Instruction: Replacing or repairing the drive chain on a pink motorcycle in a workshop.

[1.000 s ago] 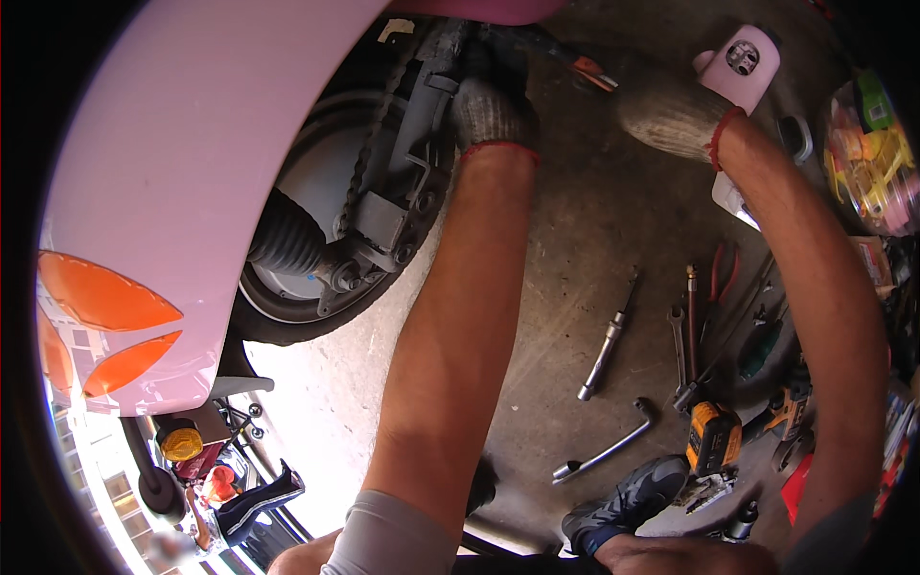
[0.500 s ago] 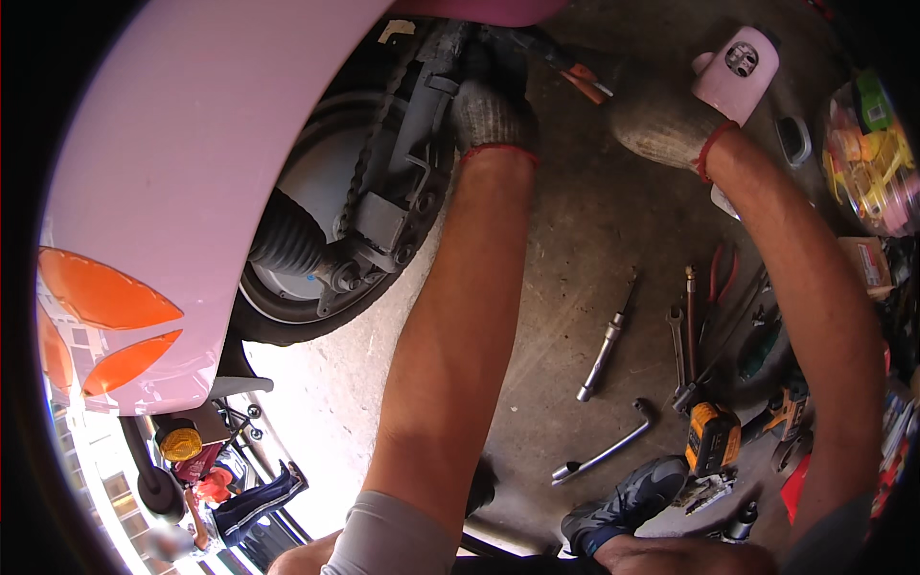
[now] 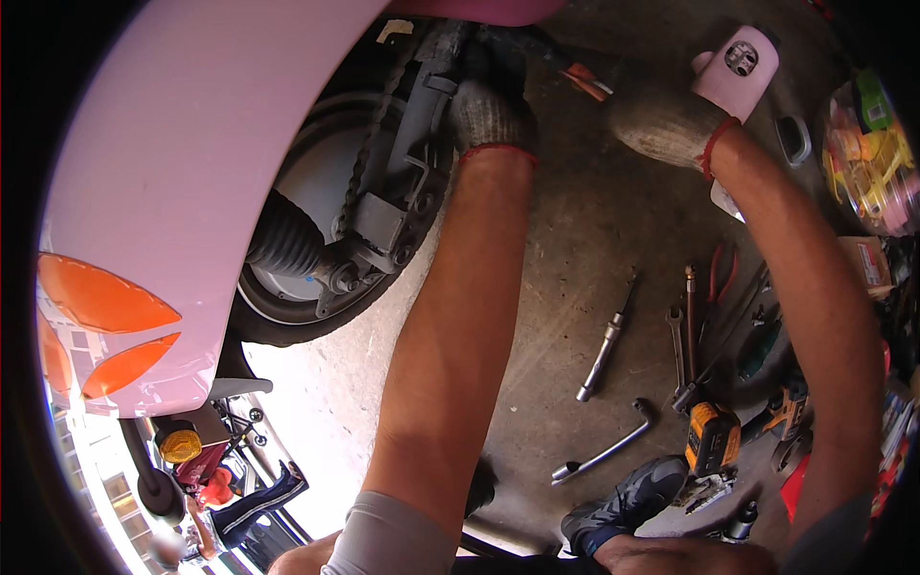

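My gloved left hand (image 3: 492, 122) is against the dark frame (image 3: 412, 129) beside the rear wheel (image 3: 302, 144) of a pink scooter (image 3: 172, 144); its fingers are hidden in shadow. My gloved right hand (image 3: 671, 129) is closed at the outer end of a dark tool with an orange section (image 3: 586, 81), which reaches across to the wheel area near my left hand; the fingertips are dim. A chain (image 3: 356, 172) and a rubber boot over a shaft (image 3: 286, 235) show below.
Wrenches (image 3: 678, 355), a socket bar (image 3: 609, 340), an angled wrench (image 3: 599, 450), pliers (image 3: 724, 283) and a cordless tool (image 3: 714, 436) lie on the floor. A pink panel (image 3: 728, 86) and a plastic tub (image 3: 867, 163) are at right. Another person (image 3: 240, 517) is at lower left.
My right hand and the orange-marked tool have swung slightly downward and to the left since a second ago. My left hand stays in the same place at the frame.
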Demonstrator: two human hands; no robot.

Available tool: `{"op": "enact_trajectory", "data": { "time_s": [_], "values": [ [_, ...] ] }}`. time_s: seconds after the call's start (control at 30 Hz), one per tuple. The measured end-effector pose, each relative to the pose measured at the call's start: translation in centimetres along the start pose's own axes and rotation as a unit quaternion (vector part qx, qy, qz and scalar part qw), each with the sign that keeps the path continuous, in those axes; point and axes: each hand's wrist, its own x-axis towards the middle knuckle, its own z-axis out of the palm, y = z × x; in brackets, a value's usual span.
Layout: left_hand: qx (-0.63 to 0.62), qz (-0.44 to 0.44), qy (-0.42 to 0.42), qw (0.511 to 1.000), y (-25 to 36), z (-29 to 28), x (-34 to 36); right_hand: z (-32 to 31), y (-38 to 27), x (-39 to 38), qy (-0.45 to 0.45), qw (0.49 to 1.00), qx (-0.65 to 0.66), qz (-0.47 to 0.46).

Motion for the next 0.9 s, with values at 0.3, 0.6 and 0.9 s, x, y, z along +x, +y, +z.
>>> {"op": "enact_trajectory", "data": {
  "time_s": [0.3, 0.6, 0.9],
  "values": [
    [0.741, 0.214, 0.018, 0.636, -1.0, -0.1, 0.0, 1.9, 0.0, -0.8, 0.0, 0.982, -0.178, -0.071],
    [0.736, 0.24, 0.034, 0.633, -0.7, -1.0, 0.5, 3.2, -1.3, -2.0, -0.007, 0.927, -0.347, -0.142],
    [0.787, 0.142, -0.143, 0.583, 4.3, -0.4, 1.7, 5.0, -5.2, -6.4, -0.002, 0.836, -0.507, -0.209]
  ]
}}
